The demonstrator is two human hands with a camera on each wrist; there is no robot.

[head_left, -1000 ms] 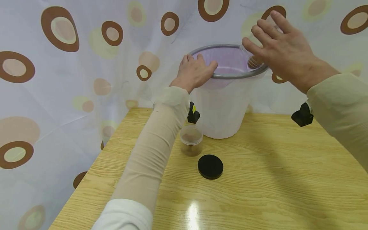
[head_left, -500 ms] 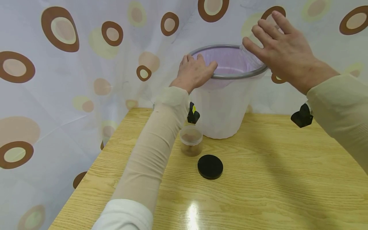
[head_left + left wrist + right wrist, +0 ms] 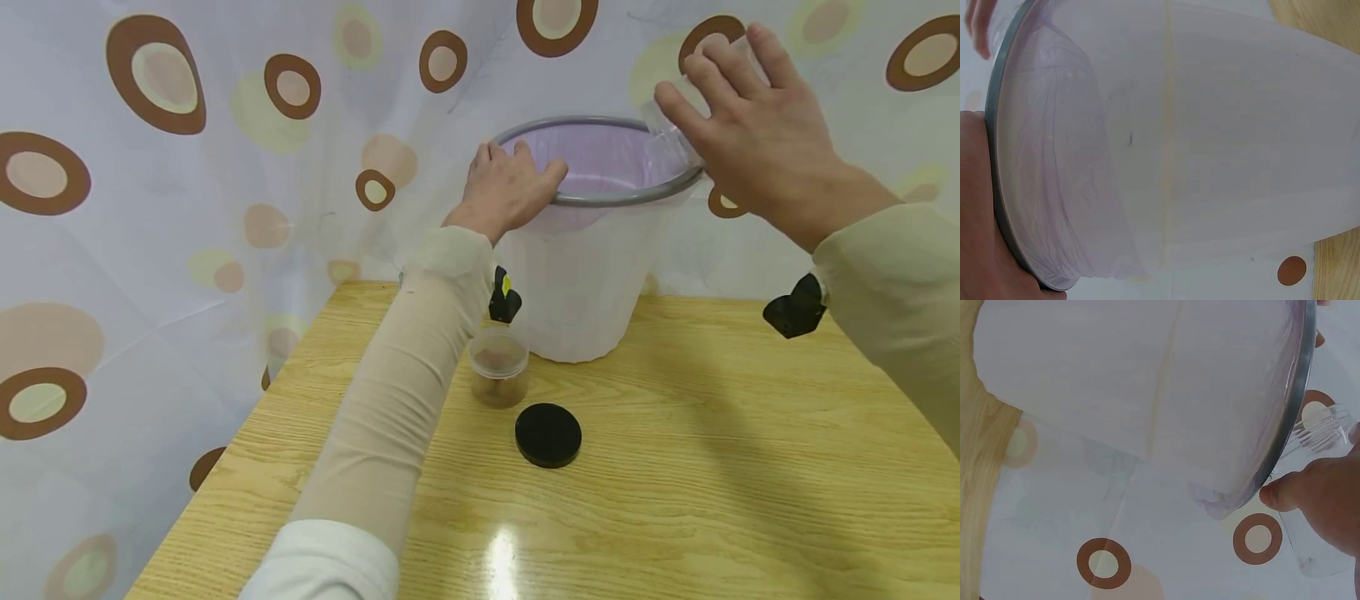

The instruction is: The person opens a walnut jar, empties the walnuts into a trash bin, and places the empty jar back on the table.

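Note:
In the head view my left hand (image 3: pixel 506 187) grips the near-left part of a white trash bin's grey rim (image 3: pixel 611 200), its fingers bent over the edge. A purple liner bag (image 3: pixel 600 154) lines the bin (image 3: pixel 581 283). My right hand (image 3: pixel 757 137) holds a clear plastic jar (image 3: pixel 1319 540) above the right side of the rim. The jar is tipped, its threaded mouth (image 3: pixel 1325 431) toward the bin's opening; no contents show in it. The right wrist view shows the thumb (image 3: pixel 1288 490) against the jar's side, near the rim.
On the wooden table (image 3: pixel 675 500), a lidless clear tub (image 3: pixel 500 371) with something brown inside stands before the bin. A round black lid (image 3: pixel 548 435) lies just in front of it. A patterned curtain (image 3: pixel 300 167) hangs close behind.
Brown contents visible in the jar's mouth a second ago are gone from it. My right hand has shifted slightly right with the jar. The left hand keeps its place.

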